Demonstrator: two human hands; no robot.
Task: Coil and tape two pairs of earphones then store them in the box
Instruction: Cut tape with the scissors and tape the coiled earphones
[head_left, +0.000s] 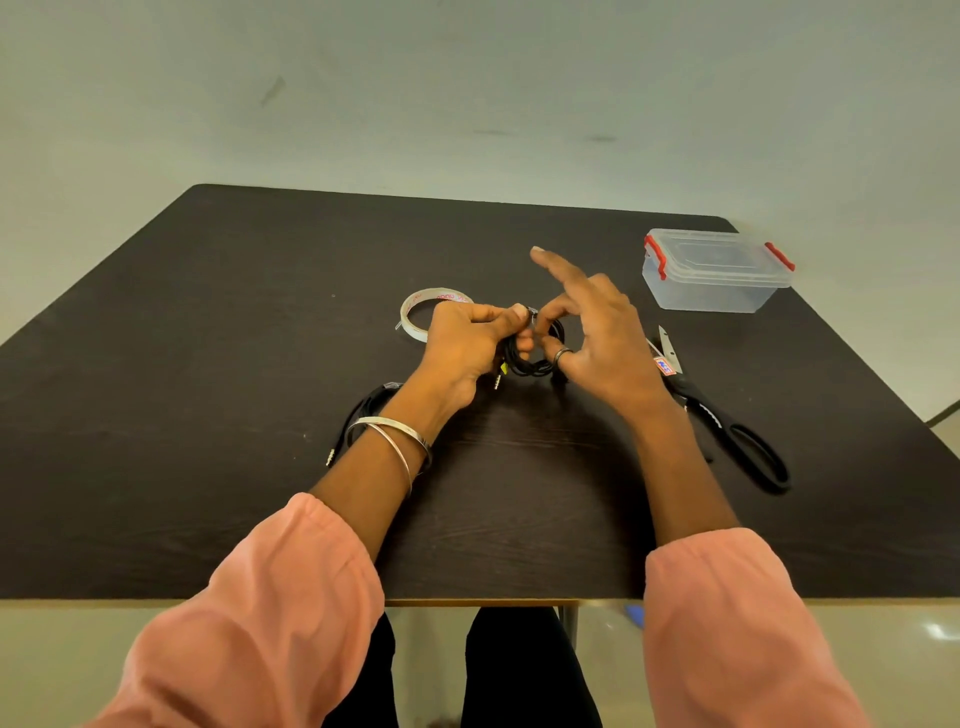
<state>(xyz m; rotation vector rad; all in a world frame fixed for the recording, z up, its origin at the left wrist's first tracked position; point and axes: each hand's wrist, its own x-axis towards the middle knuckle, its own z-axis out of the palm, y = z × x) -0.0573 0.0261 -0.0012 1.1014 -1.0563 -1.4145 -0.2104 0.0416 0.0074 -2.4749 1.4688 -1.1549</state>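
A coiled black earphone (535, 358) is held just above the middle of the desk (208, 322). It is gripped by the left hand (467, 343), whose fingers (511, 313) are clenched round the bundle, while the right hand (597, 332) pinches at its top with thumb and a bent finger, the index finger being stretched out free. A strip of tape seems to be being pressed round the coil (too small to confirm). The step would be done well if the loops were kept squeezed together by the left hand while the tape is smoothed tightly round them, its end overlapped on itself. A second earphone (363, 410) lies on the desk near the left wrist, partly hidden. The tape roll (415, 312) lies just beyond the left hand, scissors (727, 421) at the right, and the box (717, 273), lid closed, at the far right.
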